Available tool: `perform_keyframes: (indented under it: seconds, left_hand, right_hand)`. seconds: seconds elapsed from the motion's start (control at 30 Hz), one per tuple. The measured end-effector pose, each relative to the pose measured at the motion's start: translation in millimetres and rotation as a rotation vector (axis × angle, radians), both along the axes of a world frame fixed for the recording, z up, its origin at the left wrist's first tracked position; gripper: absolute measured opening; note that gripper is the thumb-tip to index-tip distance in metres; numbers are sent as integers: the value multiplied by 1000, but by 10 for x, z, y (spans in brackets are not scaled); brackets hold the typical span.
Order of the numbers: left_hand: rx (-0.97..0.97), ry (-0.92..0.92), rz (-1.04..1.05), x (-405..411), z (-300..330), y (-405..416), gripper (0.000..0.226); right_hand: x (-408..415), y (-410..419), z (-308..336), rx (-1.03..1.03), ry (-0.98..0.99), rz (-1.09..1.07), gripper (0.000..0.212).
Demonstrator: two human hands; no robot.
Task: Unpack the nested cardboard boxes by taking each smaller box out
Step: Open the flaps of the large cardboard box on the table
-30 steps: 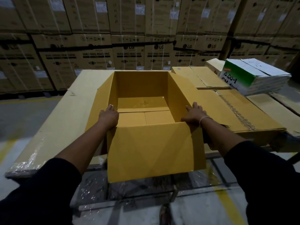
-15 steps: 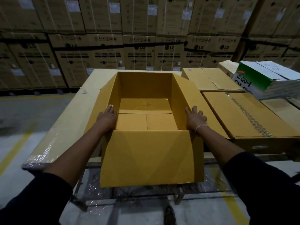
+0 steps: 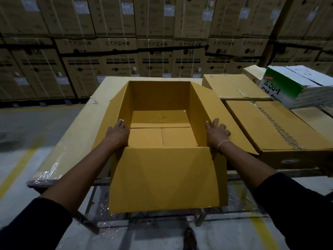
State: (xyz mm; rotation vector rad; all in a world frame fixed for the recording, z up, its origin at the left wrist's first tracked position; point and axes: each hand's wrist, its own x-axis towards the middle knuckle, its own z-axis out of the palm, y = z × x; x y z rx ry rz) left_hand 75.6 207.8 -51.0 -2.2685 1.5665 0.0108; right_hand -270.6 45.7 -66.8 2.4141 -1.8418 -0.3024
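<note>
A large yellow cardboard box (image 3: 165, 179) stands open on the table, its front flap hanging down toward me. Inside, at the near end, sits a smaller closed box (image 3: 162, 137) with a seam down its top; a flat cardboard layer (image 3: 159, 116) shows behind it. My left hand (image 3: 118, 132) curves over the top edge of the left wall near the front corner. My right hand (image 3: 217, 132) lies flat on the folded-out right flap, fingers spread and thumb at the inner edge.
The table (image 3: 72, 141) is covered in cardboard and plastic wrap. To the right lie a stapled flat box (image 3: 270, 127), another closed box (image 3: 232, 85) and a green-and-white carton (image 3: 288, 85). Stacked washing-machine cartons (image 3: 155, 64) wall off the back.
Both hands have slid a little farther along the box's side edges. The view has tilted up slightly; the large box has stayed in place.
</note>
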Motion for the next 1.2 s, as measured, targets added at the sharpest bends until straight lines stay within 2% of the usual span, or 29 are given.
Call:
perform_keyframes:
  seconds: [0.2,0.33,0.5,0.63,0.8,0.93,1.1,1.2]
  left_hand:
    - [-48,-67,-40,104,5,-212,75]
    - [-95,-119,-46,265,-42,-319,50]
    - [-168,-75,-12,293,-50,-341,39]
    - [-192,-46,-9,422,-108,-322,34]
    - [-188,-18,-62,492,-71,-262,32]
    - [-238,34,-118,468,-37,-262,31]
    - [-304,62,-170,195,52,-383,42]
    - [-317,95,-182,-10,56,-507,40]
  right_hand:
    - [22,-282,-8,5,-50,9,84]
    - [93,-413,1,19,-67,-12,89]
    - [179,-551,18,39,-76,-15,96]
    - [238,-602,10,8,-131,22,93]
    - [283,-644,-43,-19,-219,104,85]
    - [239,-674,-100,-32,-212,85,82]
    - [46,-692,-111,-38,-208,2,82]
    - [-191,-793,-72,-16,-211,-47,87]
